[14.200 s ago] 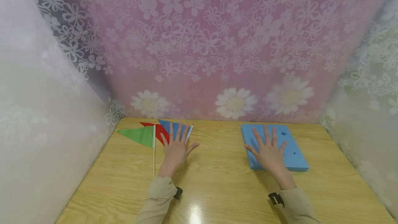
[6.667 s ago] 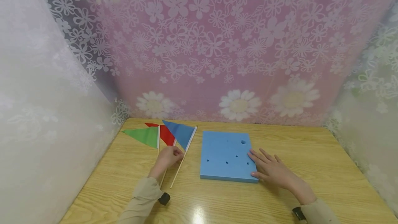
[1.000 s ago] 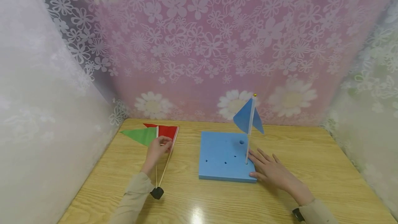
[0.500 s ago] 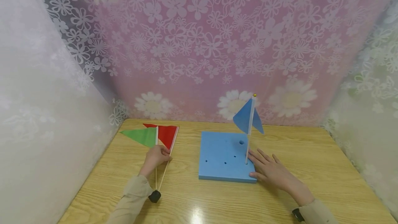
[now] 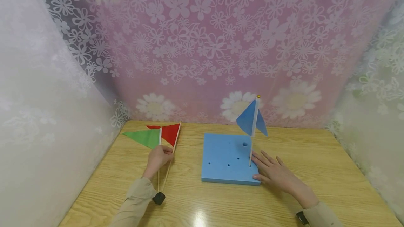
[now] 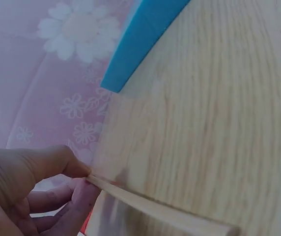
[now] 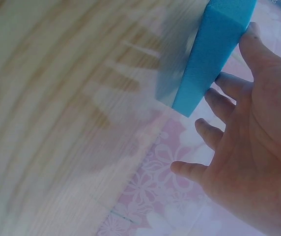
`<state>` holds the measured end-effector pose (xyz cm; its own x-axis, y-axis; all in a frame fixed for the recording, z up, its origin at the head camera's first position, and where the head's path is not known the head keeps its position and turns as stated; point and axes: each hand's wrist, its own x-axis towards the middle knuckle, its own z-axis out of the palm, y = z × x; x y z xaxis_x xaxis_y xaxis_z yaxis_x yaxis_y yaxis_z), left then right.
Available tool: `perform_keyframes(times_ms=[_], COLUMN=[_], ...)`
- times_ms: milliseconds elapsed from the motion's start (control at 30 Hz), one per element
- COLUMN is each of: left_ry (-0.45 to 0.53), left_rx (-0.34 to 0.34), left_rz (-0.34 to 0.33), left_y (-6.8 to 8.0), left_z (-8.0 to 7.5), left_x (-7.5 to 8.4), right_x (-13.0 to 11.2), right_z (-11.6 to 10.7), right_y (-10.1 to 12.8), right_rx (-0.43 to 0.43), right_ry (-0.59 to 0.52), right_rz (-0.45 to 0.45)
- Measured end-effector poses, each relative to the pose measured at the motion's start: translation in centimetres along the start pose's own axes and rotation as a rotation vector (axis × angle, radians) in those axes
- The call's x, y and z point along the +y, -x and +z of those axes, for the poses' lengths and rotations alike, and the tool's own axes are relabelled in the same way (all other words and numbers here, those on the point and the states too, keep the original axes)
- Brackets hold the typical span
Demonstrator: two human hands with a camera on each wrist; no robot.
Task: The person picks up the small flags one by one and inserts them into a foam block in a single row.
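Head view: red flag (image 5: pixel 170 134) is in the left hand (image 5: pixel 159 157), thumb and fingers pinching its thin wooden stick (image 6: pixel 155 210) partway up, cloth end raised a bit off the table (image 5: pixel 221 202), far end past the fingertips. Left wrist view confirms the pinch: thumb over, fingers (image 6: pixel 79 201) under, stick running out across the wood.

Handling, as a guess: very light, stick stiff but thin and prob. snappable if bent; cloth limp, no use as a grip. Best hold looks like mid-stick, as now, or lower for more control of the tip.

Green flag (image 5: pixel 143 137) lies flat just beyond the left hand, on its outer side, its stick running back under the hand toward the wrist.

Right hand (image 5: pixel 274 172) is flat and relaxed, fingers spread, gripping nothing; fingertips rest on the near right corner of the foam block (image 5: pixel 225 153), thumb against its near edge. Right wrist view shows the fingers (image 7: pixel 224 110) along the block's side w/ the palm off to the side.

Blue flag (image 5: pixel 250 120) stands upright in the block, just ahead of the right fingertips. Several more holes show in the foam top betw. the two hands.

Flowered curtain (image 5: pixel 202 45) hangs behind.
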<state>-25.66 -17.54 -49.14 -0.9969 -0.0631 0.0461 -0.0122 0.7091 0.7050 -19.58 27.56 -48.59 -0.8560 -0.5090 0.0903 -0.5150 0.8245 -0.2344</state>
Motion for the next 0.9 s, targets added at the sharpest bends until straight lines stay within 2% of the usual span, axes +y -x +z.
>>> perform_keyframes(times_ms=[167,367,633,900], left_ry=[0.163,0.333,0.475,0.604], left_rx=[-0.016,-0.002,0.058,0.053], left_rz=[-0.034,-0.016,0.1,0.181], left_y=[-0.3,-0.7,-1.2,-1.5], left_z=[0.0,0.1,0.8,2.4], left_x=[0.8,2.1,4.7,8.1], right_x=[-0.1,-0.1,-0.1,-0.1], right_z=[0.0,-0.1,-0.1,-0.2], right_y=[0.1,0.1,0.1,0.1], right_rx=[-0.001,-0.002,-0.002,0.003], right_ry=[0.002,-0.008,-0.011,-0.007], right_rz=[0.003,0.005,0.004,-0.002])
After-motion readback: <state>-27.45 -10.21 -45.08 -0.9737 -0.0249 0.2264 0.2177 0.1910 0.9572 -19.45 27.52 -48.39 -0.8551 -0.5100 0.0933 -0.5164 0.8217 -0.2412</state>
